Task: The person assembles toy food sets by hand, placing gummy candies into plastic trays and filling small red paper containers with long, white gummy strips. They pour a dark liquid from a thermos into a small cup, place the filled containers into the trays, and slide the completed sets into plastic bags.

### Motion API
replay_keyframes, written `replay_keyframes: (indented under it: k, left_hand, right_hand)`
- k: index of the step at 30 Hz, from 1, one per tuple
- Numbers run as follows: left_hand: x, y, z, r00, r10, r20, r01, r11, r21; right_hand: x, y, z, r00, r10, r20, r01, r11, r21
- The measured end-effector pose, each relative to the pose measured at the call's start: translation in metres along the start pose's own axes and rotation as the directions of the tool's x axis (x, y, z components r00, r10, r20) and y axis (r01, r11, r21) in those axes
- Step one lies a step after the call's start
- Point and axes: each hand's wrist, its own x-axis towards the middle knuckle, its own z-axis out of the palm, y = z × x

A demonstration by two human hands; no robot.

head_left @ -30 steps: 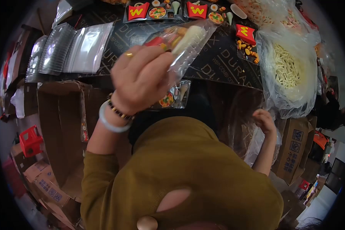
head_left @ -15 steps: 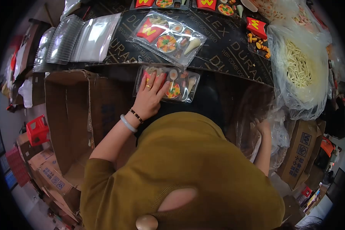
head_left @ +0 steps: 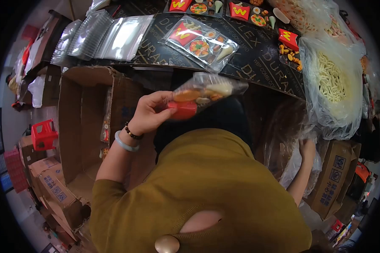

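Note:
My left hand (head_left: 154,111) pinches one end of a clear pack of toy food (head_left: 204,92), lifted and tilted over my lap; a red piece, an orange one and a pale cone show through the plastic. My right hand (head_left: 307,147) is at the right, by a crumpled clear plastic bag (head_left: 297,166) below the table edge; its fingers are too hidden to read. Flat on the dark table (head_left: 156,44) lies another clear pack (head_left: 200,44) with a red fries box, a pizza and a cone.
Clear trays (head_left: 86,38) and clear sleeves (head_left: 124,38) lie at the table's left. More packs line the far edge. A bag of pale noodle-like strips (head_left: 331,80) hangs over the right corner. An open cardboard box (head_left: 80,126) stands at the left; a red stool (head_left: 44,135) is beyond.
My left hand has gone from lying flat on the pack to pinching it, raising and tilting it. My right hand has shifted slightly right. The whole view has shifted a little.

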Motion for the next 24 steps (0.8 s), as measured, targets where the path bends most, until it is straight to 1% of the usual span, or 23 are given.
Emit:
replay_keyframes:
  k: [1, 2, 3, 4, 5, 7, 8, 9, 10, 11, 12, 13, 14, 17, 18, 20, 21, 22, 24]
  left_hand:
    - [0.004, -0.004, 0.000, 0.998, 0.060, 0.000, -0.060, 0.998, -0.035]
    - [0.010, -0.008, 0.002, 0.998, 0.059, -0.030, -0.062, 0.993, -0.097]
    - [0.015, -0.011, 0.005, 0.997, 0.056, -0.060, -0.065, 0.985, -0.161]
    - [0.019, -0.013, 0.008, 0.994, 0.050, -0.093, -0.070, 0.971, -0.228]
    - [0.021, -0.014, 0.008, 0.997, 0.027, -0.072, -0.043, 0.971, -0.233]
    - [0.024, -0.022, 0.011, 0.998, 0.022, -0.055, -0.039, 0.946, -0.323]
    - [0.026, -0.027, 0.012, 0.999, 0.018, -0.045, -0.033, 0.929, -0.369]
    - [0.026, -0.033, 0.011, 0.999, 0.006, -0.047, -0.023, 0.929, -0.370]
    - [0.026, -0.035, 0.011, 0.999, 0.005, -0.041, -0.021, 0.920, -0.391]
    - [0.027, -0.036, 0.012, 0.999, 0.002, -0.036, -0.017, 0.911, -0.412]
    - [0.028, -0.037, 0.011, 1.000, -0.001, -0.032, -0.013, 0.901, -0.434]
    - [0.029, -0.038, 0.011, 1.000, -0.009, -0.029, -0.004, 0.910, -0.415]
    - [0.031, -0.038, 0.009, 0.999, -0.018, -0.027, 0.005, 0.918, -0.396]
    - [0.043, -0.044, 0.001, 0.996, -0.071, -0.045, 0.050, 0.936, -0.348]
    - [0.045, -0.048, 0.001, 0.994, -0.095, -0.053, 0.072, 0.939, -0.336]
    - [0.048, -0.055, 0.005, 0.988, -0.095, -0.123, 0.053, 0.950, -0.308]
    - [0.049, -0.059, 0.009, 0.983, -0.095, -0.155, 0.046, 0.955, -0.293]
    - [0.048, -0.065, 0.012, 0.982, -0.071, -0.176, 0.022, 0.964, -0.265]
    - [0.048, -0.081, 0.017, 0.976, -0.034, -0.215, -0.009, 0.980, -0.199]
  right_hand:
    - [0.005, -0.041, -0.023, 0.982, -0.138, -0.125, 0.164, 0.960, 0.227]
    - [0.006, -0.085, -0.046, 0.946, -0.235, -0.222, 0.322, 0.734, 0.597]
    - [0.005, -0.132, -0.068, 0.935, -0.277, -0.221, 0.323, 0.412, 0.852]
    - [-0.002, -0.173, -0.095, 0.903, -0.377, -0.208, 0.266, 0.110, 0.958]
    - [-0.003, -0.205, -0.106, 0.844, -0.460, -0.276, 0.265, -0.089, 0.960]
    - [-0.013, -0.256, -0.139, 0.698, -0.543, -0.467, 0.338, -0.324, 0.883]
    - [-0.015, -0.271, -0.151, 0.659, -0.544, -0.519, 0.393, -0.339, 0.855]
    - [-0.015, -0.284, -0.161, 0.617, -0.546, -0.566, 0.443, -0.353, 0.824]
    - [-0.011, -0.296, -0.167, 0.537, -0.471, -0.700, 0.643, -0.309, 0.701]
    - [-0.003, -0.300, -0.173, 0.401, -0.490, -0.774, 0.796, -0.231, 0.559]
    - [0.005, -0.302, -0.180, 0.254, -0.520, -0.816, 0.910, -0.158, 0.384]
    - [0.008, -0.305, -0.186, 0.100, -0.558, -0.824, 0.979, -0.095, 0.182]
    - [0.009, -0.308, -0.192, 0.069, -0.551, -0.832, 0.989, -0.071, 0.129]
    - [0.015, -0.315, -0.194, 0.036, -0.609, -0.792, 0.989, -0.090, 0.114]
    - [0.015, -0.318, -0.195, 0.094, -0.583, -0.807, 0.984, -0.068, 0.165]
    - [0.013, -0.325, -0.197, 0.213, -0.526, -0.823, 0.964, -0.022, 0.264]
    - [0.017, -0.334, -0.186, 0.340, -0.439, -0.831, 0.913, -0.056, 0.404]
    - [0.017, -0.341, -0.180, 0.473, -0.417, -0.776, 0.828, -0.089, 0.553]
    - [0.015, -0.353, -0.173, 0.699, -0.386, -0.601, 0.589, -0.165, 0.791]
